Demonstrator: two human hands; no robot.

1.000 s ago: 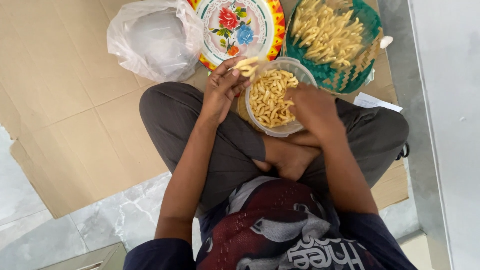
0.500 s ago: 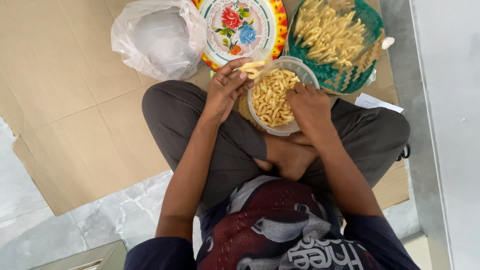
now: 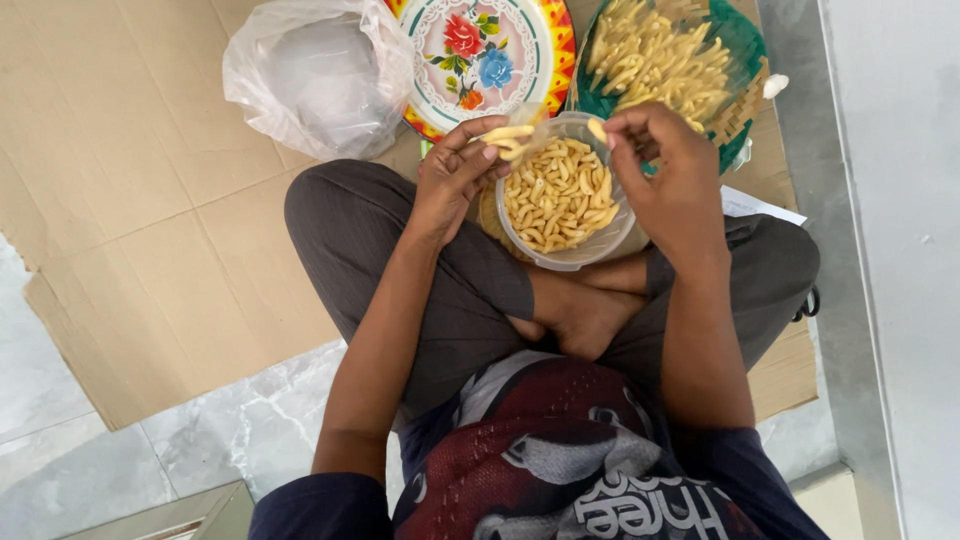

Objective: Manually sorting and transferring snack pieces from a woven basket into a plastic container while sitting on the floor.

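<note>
Pinching yellow snack sticks (image 3: 507,138) in left hand (image 3: 455,178), right hand (image 3: 668,175) pinching one, clear tub (image 3: 563,195) nearly full

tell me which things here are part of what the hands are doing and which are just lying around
In use:
- left hand, holding a few pale snack sticks
- right hand, pinching one stick
- clear plastic tub of sticks, on the lap
- green basket heaped with the same sticks

Lying about:
- floral tray
- clear plastic bag
- cardboard sheet on the floor
- white paper
</note>
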